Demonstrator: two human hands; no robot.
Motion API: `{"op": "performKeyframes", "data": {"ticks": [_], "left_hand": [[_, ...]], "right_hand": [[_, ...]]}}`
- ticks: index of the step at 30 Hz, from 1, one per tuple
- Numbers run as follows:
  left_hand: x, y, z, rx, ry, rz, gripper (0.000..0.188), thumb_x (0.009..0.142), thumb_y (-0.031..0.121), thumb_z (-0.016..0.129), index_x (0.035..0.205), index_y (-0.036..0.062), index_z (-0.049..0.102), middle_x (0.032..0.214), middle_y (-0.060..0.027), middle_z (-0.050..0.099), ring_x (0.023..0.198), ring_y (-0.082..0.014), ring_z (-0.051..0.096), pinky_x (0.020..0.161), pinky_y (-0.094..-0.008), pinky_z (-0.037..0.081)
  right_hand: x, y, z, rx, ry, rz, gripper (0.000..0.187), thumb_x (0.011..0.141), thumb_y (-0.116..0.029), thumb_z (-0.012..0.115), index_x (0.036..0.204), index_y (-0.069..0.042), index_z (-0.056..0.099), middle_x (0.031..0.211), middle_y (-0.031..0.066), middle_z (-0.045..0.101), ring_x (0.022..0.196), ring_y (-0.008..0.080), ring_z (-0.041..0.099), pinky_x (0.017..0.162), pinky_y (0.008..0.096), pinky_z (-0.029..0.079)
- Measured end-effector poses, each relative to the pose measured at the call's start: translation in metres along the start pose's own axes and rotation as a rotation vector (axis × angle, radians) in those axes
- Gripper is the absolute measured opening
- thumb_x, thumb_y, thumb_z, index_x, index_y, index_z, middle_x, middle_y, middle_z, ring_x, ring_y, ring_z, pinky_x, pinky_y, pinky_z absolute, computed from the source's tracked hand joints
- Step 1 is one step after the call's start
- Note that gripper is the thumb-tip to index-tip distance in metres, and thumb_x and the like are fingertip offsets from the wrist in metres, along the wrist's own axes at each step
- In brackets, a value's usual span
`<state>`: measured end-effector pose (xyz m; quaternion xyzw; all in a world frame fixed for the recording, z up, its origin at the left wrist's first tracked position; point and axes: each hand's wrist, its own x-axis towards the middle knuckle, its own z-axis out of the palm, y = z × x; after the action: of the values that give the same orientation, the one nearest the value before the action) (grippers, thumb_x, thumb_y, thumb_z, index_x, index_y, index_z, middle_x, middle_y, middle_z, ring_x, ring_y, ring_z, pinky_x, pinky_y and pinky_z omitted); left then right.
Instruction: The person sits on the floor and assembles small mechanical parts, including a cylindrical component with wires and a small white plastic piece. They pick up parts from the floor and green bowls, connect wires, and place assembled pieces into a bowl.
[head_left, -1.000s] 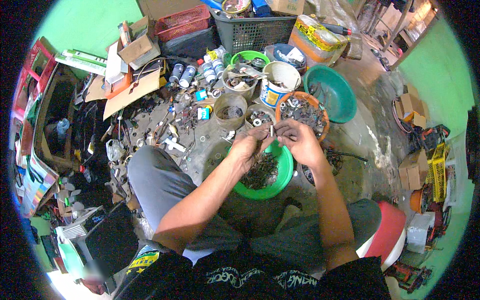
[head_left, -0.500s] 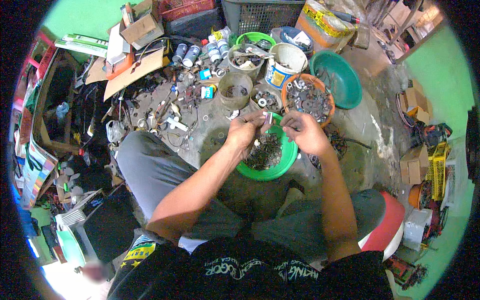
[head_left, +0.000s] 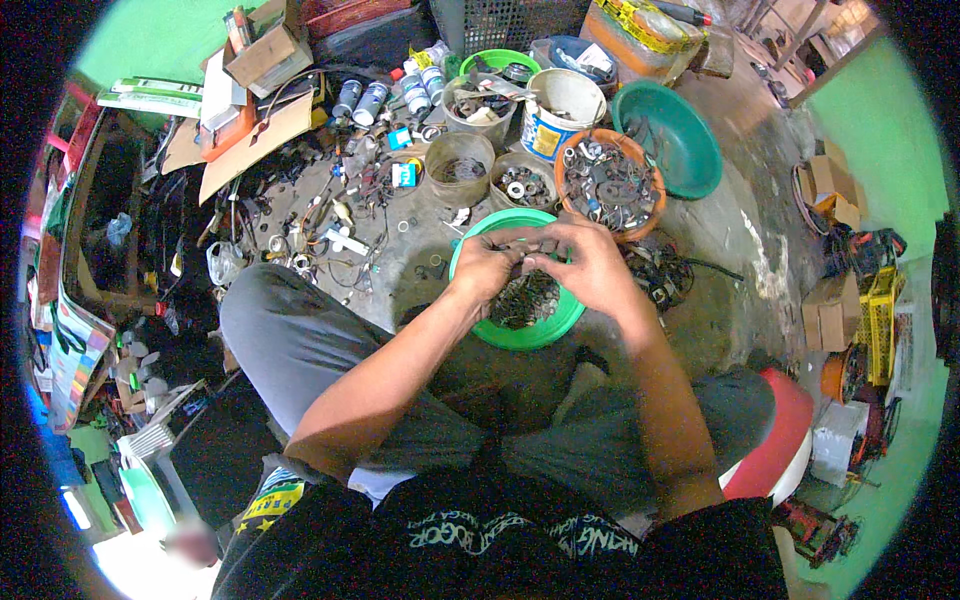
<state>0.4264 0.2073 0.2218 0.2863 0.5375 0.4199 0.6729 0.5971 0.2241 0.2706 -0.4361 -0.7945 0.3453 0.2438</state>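
Above a green basin (head_left: 563, 325) on the floor between my legs, my two hands meet fingertip to fingertip. My left hand (head_left: 487, 268) is closed, pinching a small piece too tiny and too covered by fingers to name. Fingers bent, my right hand (head_left: 592, 262) closes in on the same spot from the other side; what its fingertips grip is hidden. Beneath them, the basin holds a heap of small dark metal-looking bits (head_left: 525, 303), with paler bits among them.
Beyond the basin stand an orange bowl (head_left: 660, 190) of mixed small parts, a grey tub (head_left: 440, 185), a white bucket (head_left: 545, 135) and a large teal basin (head_left: 700, 150). Loose parts, a white plastic fitting (head_left: 345, 241) and several spray cans (head_left: 370, 103) lie left. Dark cables (head_left: 665, 280) lie right.
My right hand has moved left to meet my left hand; they were apart before. The small pale piece visible at my left fingertips is now mostly covered. The view has shifted slightly.
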Motion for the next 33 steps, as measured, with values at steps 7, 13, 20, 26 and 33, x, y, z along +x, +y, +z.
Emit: {"op": "performKeyframes", "data": {"ticks": [7,13,20,26,33], "left_hand": [[0.005,-0.002,0.003,-0.083,0.026,-0.055,0.026,0.093,-0.002,0.061,0.118,-0.0094,0.062,0.104,-0.0147,0.069,0.088,-0.0177,0.069,0.076,-0.0248,0.059],[0.013,-0.009,-0.007,-0.199,0.081,-0.031,0.027,0.096,0.004,0.056,0.12,-0.007,0.062,0.108,-0.0142,0.068,0.088,-0.0192,0.068,0.082,-0.0279,0.058],[0.023,-0.007,-0.011,-0.546,-0.074,-0.08,0.044,0.105,0.03,0.04,0.126,-0.007,0.053,0.114,-0.0194,0.063,0.1,-0.028,0.066,0.091,-0.035,0.058],[0.018,0.005,-0.01,-0.675,-0.194,-0.214,0.059,0.105,0.046,0.033,0.128,-0.0052,0.052,0.11,-0.0178,0.063,0.101,-0.0289,0.064,0.095,-0.0378,0.054],[0.023,0.0,-0.014,-0.728,-0.399,-0.176,0.068,0.104,0.052,0.026,0.13,-0.0063,0.051,0.109,-0.0172,0.064,0.095,-0.0263,0.064,0.082,-0.0362,0.056]], "right_hand": [[0.002,0.016,0.012,0.018,0.115,-0.016,0.02,0.083,-0.013,0.073,0.101,-0.004,0.072,0.103,0.0186,0.069,0.097,0.0341,0.067,0.088,0.0414,0.051],[0.004,0.032,0.002,0.142,0.215,0.142,0.017,0.084,-0.009,0.07,0.098,0.001,0.071,0.094,0.0185,0.072,0.091,0.033,0.07,0.084,0.0399,0.053],[0.002,0.037,-0.002,0.048,0.166,0.08,0.022,0.086,-0.005,0.069,0.107,0.002,0.068,0.098,0.0153,0.071,0.093,0.0263,0.068,0.087,0.0361,0.052],[0.002,0.019,0.007,-0.023,0.22,-0.075,0.026,0.084,-0.006,0.07,0.11,-0.006,0.07,0.114,0.0158,0.065,0.109,0.0336,0.062,0.095,0.0407,0.049],[-0.002,0.011,0.021,-0.043,0.153,-0.097,0.033,0.081,-0.015,0.074,0.113,-0.008,0.069,0.118,0.0173,0.06,0.112,0.0362,0.059,0.097,0.0424,0.048]]}}
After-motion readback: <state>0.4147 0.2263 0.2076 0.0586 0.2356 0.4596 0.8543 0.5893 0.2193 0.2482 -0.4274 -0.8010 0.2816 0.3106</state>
